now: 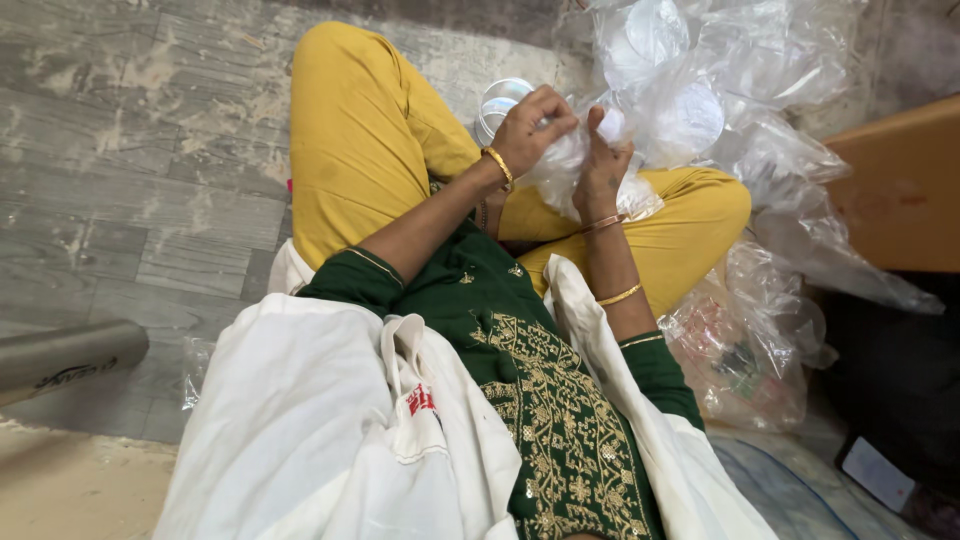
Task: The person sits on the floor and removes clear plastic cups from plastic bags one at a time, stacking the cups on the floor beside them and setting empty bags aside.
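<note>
I sit cross-legged on the floor in yellow trousers and a green embroidered top. My left hand (533, 125) and my right hand (603, 160) are together over my lap, both closed on a crumpled clear plastic bag (562, 168). The bag bulges between my palms; what is inside it is hidden. A stack of clear plastic cups or lids (498, 103) stands just beyond my left hand, by my knee.
A heap of clear plastic bags with round transparent lids (700, 80) lies ahead and to the right. A brown cardboard box (900, 185) stands at the right. Another plastic bag (745, 350) rests by my right thigh. A grey roll (65, 358) lies at the left on the grey floor.
</note>
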The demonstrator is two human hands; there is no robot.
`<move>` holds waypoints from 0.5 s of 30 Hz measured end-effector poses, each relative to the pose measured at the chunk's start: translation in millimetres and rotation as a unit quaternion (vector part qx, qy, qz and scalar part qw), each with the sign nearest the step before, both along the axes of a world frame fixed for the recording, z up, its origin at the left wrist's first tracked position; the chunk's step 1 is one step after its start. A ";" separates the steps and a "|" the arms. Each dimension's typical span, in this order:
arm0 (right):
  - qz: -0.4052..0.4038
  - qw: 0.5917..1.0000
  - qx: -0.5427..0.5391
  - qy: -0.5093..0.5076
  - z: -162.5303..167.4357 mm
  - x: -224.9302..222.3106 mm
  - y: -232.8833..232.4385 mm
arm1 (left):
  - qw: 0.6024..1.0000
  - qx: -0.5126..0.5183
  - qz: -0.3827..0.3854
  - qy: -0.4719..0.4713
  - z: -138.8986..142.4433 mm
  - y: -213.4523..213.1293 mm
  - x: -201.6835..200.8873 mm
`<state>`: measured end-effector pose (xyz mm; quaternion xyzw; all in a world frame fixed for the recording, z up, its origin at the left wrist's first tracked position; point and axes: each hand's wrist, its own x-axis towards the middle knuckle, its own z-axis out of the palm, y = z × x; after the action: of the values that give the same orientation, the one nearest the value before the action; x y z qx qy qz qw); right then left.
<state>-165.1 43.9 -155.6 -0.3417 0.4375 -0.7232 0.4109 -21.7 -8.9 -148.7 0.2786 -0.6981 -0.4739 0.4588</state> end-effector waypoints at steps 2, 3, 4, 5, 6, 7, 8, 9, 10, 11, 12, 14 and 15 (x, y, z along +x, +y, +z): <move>-0.010 1.000 0.004 -0.006 1.0 1.9 -1.0 | 0.997 0.033 -0.009 0.069 2.4 -4.1 2.2; -0.007 1.000 0.001 -0.014 0.9 2.0 -1.3 | 0.993 0.051 -0.013 0.103 3.0 -4.3 4.5; -0.004 1.000 -0.002 -0.022 0.8 1.3 -1.7 | 0.996 -0.016 -0.016 0.088 3.3 -3.8 7.2; -0.001 1.000 -0.006 -0.030 -0.1 1.2 -1.8 | 0.994 -0.084 -0.019 0.071 3.5 -2.9 10.1; -0.013 0.999 0.025 -0.045 -1.4 1.4 -2.1 | 0.987 -0.151 -0.024 0.053 3.3 -0.6 12.6; -0.026 0.996 0.055 -0.060 -2.4 0.5 -2.6 | 0.982 -0.188 -0.010 0.004 2.8 3.2 12.9; -0.040 0.993 0.085 -0.074 -3.4 -0.8 -3.5 | 0.973 -0.226 0.004 -0.045 2.2 6.8 11.8; -0.020 0.994 0.068 -0.083 -4.4 -1.4 -4.9 | 0.960 -0.264 0.018 -0.093 1.7 8.7 10.9; -0.001 0.995 0.050 -0.092 -5.6 -1.7 -6.5 | 0.969 -0.235 0.022 -0.073 0.7 10.3 9.9; 0.018 0.994 0.031 -0.100 -6.2 -2.0 -9.0 | 0.977 -0.206 0.026 -0.053 -0.6 11.5 8.7; 0.014 0.995 0.050 -0.091 -6.5 -2.4 -11.9 | 0.983 -0.177 0.029 -0.032 -2.1 10.9 7.6; 0.006 0.993 0.091 -0.075 -7.8 -0.7 -13.0 | 0.998 0.013 -0.042 0.034 -5.5 6.9 8.1; 0.011 0.993 0.088 -0.072 -7.6 0.7 -13.2 | 0.989 0.108 -0.078 0.065 -7.4 4.7 9.4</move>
<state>-164.4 30.7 -163.2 -0.2557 0.4649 -0.7003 0.4776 -12.3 -4.2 -156.0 0.2398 -0.6309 -0.5978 0.4326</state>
